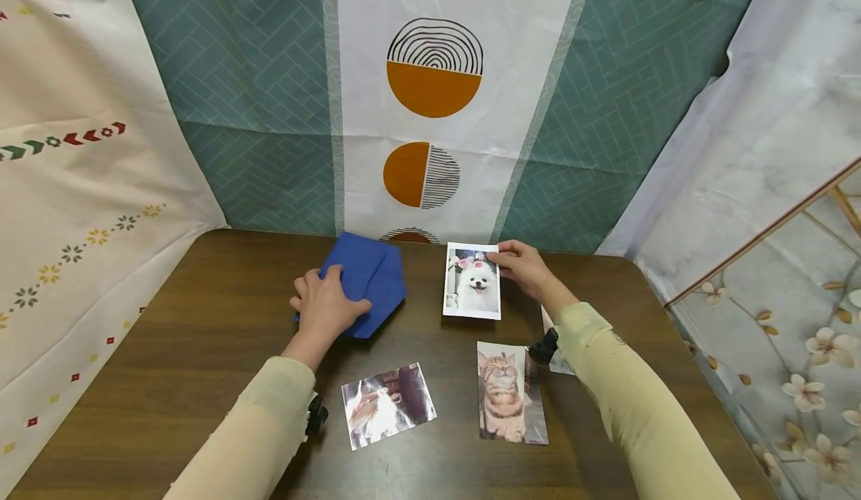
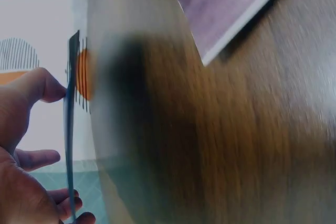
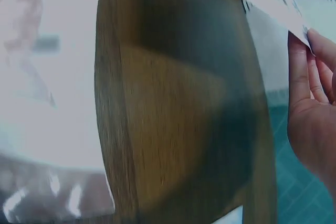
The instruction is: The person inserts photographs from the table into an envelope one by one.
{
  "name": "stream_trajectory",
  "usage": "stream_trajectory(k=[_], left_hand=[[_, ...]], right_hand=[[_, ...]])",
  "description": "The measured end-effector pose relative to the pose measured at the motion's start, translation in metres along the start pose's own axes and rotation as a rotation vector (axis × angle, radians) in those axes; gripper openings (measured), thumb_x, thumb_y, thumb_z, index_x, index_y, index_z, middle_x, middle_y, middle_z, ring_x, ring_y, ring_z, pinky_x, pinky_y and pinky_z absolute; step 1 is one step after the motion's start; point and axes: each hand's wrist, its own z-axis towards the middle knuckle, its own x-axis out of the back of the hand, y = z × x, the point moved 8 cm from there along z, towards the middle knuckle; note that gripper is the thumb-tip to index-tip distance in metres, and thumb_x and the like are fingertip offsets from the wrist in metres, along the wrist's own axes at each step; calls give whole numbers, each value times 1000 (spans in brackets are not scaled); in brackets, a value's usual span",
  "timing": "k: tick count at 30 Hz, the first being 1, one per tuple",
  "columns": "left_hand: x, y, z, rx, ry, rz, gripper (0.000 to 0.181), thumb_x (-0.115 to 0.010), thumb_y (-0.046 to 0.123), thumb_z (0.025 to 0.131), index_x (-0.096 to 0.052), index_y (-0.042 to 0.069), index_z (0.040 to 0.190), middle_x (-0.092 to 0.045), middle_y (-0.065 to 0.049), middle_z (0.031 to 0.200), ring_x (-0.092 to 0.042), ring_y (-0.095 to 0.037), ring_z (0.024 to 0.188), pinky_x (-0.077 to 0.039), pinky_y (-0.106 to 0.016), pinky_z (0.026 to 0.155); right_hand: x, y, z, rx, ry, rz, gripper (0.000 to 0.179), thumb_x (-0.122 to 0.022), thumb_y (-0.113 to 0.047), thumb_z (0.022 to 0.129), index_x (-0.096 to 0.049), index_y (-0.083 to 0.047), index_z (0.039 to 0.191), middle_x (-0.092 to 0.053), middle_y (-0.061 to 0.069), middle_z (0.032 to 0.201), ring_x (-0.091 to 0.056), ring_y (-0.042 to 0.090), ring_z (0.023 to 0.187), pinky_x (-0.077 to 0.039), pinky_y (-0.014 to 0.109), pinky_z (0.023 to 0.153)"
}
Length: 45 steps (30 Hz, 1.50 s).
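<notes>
My left hand [image 1: 326, 303] grips a blue paper envelope [image 1: 382, 285] near the back of the table. Edge-on in the left wrist view, the envelope [image 2: 70, 124] stands clear of the wood, thumb on one side and fingers on the other. To the right, my right hand [image 1: 526, 267] pinches the right edge of a white-bordered photo [image 1: 477, 282] of a fluffy white dog. Thumb and fingers close on that photo's edge in the right wrist view. The photo is held upright, its picture facing the head camera.
On the brown wooden table [image 1: 222, 350] lie a glossy photo of a white animal [image 1: 388, 408] and a photo of an orange cat [image 1: 503, 399]. Another photo [image 1: 560, 364] is partly hidden under the right forearm. Patterned cloth [image 1: 269, 178] hangs behind the table.
</notes>
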Motion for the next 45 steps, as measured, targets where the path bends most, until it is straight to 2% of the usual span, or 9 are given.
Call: stream_trajectory(k=[6,13,21,26,35,45], left_hand=[[-4,3,-2,-13,9,-26,90,-83,33,89,-40,-1,160,-27,-42,159,-20,-60,145,-28,-77,108],[-5,7,-3,-20,14,-39,89,-83,31,89,-40,0,161,-25,-41,161,-19,-59,147,-27,-78,109],[-4,19,-8,-54,43,-46,85,-83,28,89,-44,1,160,-22,-38,164,-18,-59,147,-27,-79,107],[-4,26,-9,-63,39,-46,81,-82,26,89,-47,2,158,-18,-37,168,-16,-58,148,-25,-80,106],[-7,27,-11,-50,41,-68,81,-82,26,88,-48,5,159,-15,-36,170,-13,-57,149,-25,-80,106],[-10,36,-11,-26,64,-84,83,-82,30,90,-46,7,161,-17,-33,170,-15,-55,150,-26,-80,106]], right_hand=[[-28,-9,1,11,-57,34,13,-70,-6,104,-59,-4,111,-72,-4,94,-68,12,90,-58,25,79],[-57,-17,1,-5,-89,37,11,-70,-4,103,-61,-4,110,-72,-3,96,-69,11,89,-58,26,78],[-85,-13,4,-16,-133,50,10,-70,-2,102,-62,-5,106,-73,-1,90,-70,12,82,-58,26,75],[-92,-11,6,-9,-131,42,11,-71,0,101,-62,-3,107,-73,-1,87,-69,12,80,-58,25,73],[-97,-9,9,-4,-99,4,12,-73,-5,101,-63,-3,107,-73,-3,86,-67,11,79,-56,25,70],[-95,-7,9,16,-59,-129,15,-77,-9,98,-63,-5,98,-65,0,77,-63,12,66,-56,26,60]])
